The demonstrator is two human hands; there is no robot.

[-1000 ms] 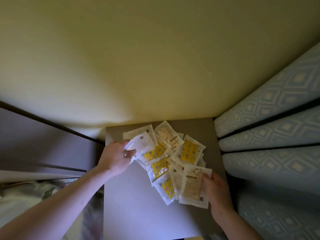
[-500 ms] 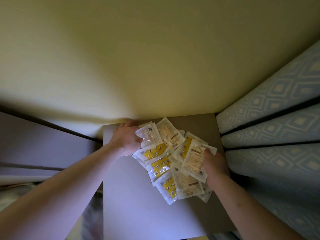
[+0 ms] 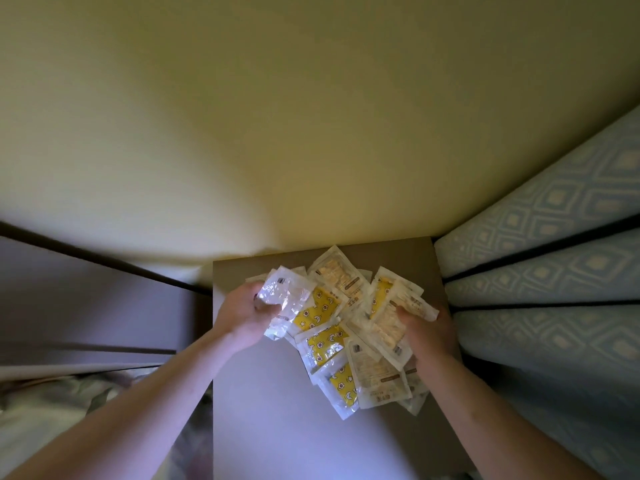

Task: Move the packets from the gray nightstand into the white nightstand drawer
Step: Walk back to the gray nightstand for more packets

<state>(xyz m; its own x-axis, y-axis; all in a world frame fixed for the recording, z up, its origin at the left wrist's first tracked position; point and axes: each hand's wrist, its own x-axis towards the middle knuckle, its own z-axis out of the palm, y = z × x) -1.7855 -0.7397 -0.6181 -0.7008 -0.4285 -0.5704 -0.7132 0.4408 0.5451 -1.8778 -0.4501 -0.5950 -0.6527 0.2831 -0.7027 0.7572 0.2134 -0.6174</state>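
Both hands have closed in on the packet pile [image 3: 341,327] on the gray nightstand [image 3: 277,427], left hand [image 3: 247,311] gripping a clear packet [image 3: 285,299], right hand [image 3: 429,329] pinching a beige packet [image 3: 391,323].

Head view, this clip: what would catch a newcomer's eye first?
A messy heap of clear plastic packets, some yellow with star and moon prints, some pale beige, covers the far half of the flat gray nightstand top. The left hand grips a crinkled clear packet at the heap's left edge, while the right hand holds a beige packet at its right edge, beside a blue diamond-patterned mattress.
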